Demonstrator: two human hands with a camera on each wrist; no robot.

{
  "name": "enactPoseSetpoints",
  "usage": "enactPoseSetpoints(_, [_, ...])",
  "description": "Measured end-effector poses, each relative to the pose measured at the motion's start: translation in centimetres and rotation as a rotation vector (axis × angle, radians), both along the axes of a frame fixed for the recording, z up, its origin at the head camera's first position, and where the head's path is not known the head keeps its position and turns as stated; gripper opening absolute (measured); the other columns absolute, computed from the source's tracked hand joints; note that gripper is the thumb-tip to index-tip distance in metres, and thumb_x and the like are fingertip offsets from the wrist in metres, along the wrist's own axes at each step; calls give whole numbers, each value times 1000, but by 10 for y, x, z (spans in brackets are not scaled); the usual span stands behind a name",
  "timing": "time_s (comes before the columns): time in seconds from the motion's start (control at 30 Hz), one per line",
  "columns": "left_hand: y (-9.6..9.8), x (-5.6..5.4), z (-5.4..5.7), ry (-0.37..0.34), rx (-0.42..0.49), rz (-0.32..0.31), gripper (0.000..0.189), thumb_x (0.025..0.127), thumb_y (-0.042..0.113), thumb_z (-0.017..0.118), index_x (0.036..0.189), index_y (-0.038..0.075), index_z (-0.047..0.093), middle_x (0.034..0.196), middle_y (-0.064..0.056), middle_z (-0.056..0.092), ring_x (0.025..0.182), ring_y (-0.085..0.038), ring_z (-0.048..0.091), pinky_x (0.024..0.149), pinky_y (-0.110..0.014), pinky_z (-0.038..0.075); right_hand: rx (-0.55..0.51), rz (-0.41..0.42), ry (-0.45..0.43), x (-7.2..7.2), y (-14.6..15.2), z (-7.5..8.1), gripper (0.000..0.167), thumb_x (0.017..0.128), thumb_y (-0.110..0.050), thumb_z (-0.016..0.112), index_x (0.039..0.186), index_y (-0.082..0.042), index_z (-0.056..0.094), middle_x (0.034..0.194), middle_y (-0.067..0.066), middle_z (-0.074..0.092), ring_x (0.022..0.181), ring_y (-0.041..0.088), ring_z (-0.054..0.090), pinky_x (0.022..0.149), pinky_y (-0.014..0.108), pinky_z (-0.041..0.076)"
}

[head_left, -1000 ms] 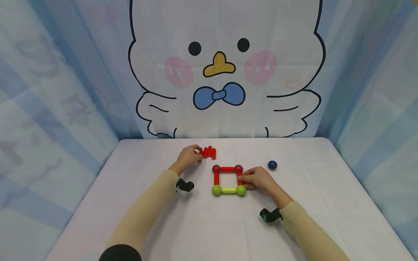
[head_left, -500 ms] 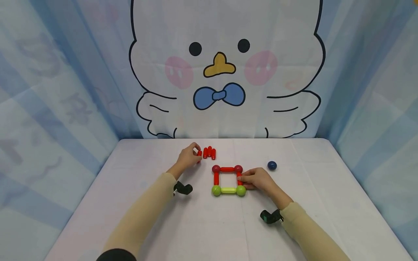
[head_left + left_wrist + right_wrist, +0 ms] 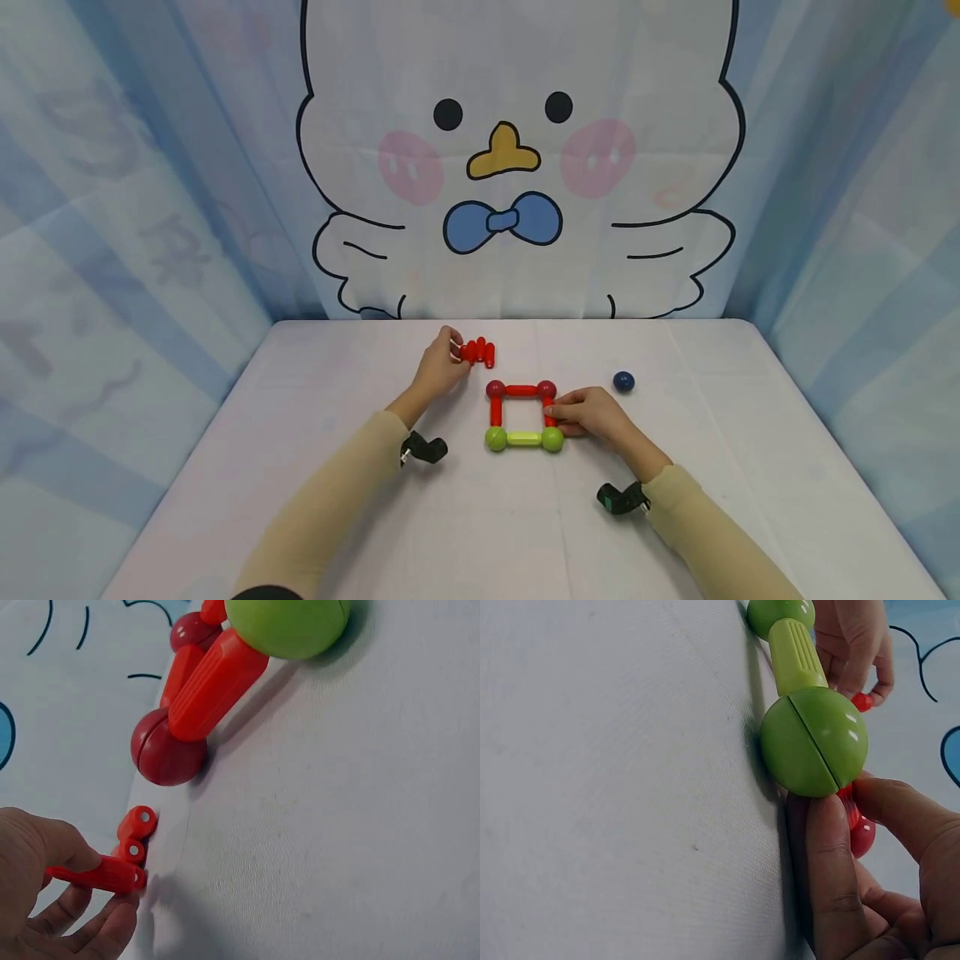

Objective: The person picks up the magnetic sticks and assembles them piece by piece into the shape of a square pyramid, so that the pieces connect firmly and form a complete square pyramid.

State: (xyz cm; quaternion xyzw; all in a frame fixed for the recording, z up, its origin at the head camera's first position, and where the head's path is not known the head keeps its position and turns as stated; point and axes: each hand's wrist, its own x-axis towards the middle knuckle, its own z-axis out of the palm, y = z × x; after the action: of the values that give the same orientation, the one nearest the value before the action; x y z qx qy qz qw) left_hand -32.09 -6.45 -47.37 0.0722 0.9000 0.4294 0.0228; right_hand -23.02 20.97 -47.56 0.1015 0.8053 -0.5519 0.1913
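Towards the back of the table, my left hand (image 3: 439, 368) pinches a red rod (image 3: 109, 875) between thumb and fingers. That rod lies right beside a row of other red rods (image 3: 481, 350), whose ends show pale round discs in the left wrist view. In front of them a square frame lies flat: two dark red balls (image 3: 496, 389) at the far corners, two green balls (image 3: 289, 622) at the near ones. Red rods form three sides and a yellow-green rod (image 3: 524, 439) the near side. My right hand (image 3: 594, 412) grips the frame's right-hand red rod (image 3: 847, 806), fingers touching the near green ball (image 3: 814, 742).
A dark blue ball (image 3: 623, 382) sits on the white tabletop (image 3: 465, 525), right of the frame. Behind the table's back edge hangs a curtain (image 3: 517, 275) with a cartoon bird. Each wrist wears a black camera (image 3: 427, 448).
My left hand drew the red rod slightly left of the row, then moved it back right against the others. My right hand and the frame stay in place.
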Motion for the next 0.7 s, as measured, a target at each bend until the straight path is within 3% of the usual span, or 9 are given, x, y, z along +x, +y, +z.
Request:
enactPoseSetpoints(0.13, [8,6,4,20,31,5,37,95,5,69,127,5,52,117,-14,62,104,-27,64,91,-37,60,-9,11,1,0,1,2,43,93,-21,78,124,8,66,101,11,71,71,9,67,71,22,59])
enactPoseSetpoints(0.3, [20,13,9,25,56,-43,35,95,5,70,128,3,59,119,-13,62,105,-27,64,92,-37,60,-8,22,-4,-2,2,3,45,94,-21,77,126,8,65,102,11,71,73,8,67,71,20,59])
enactPoseSetpoints(0.7, [51,31,13,14,119,-157,25,96,12,73,119,15,64,119,-9,72,103,-24,71,84,-35,62,2,6,-10,1,0,2,42,94,-21,78,123,7,67,101,11,72,72,10,67,72,22,59])
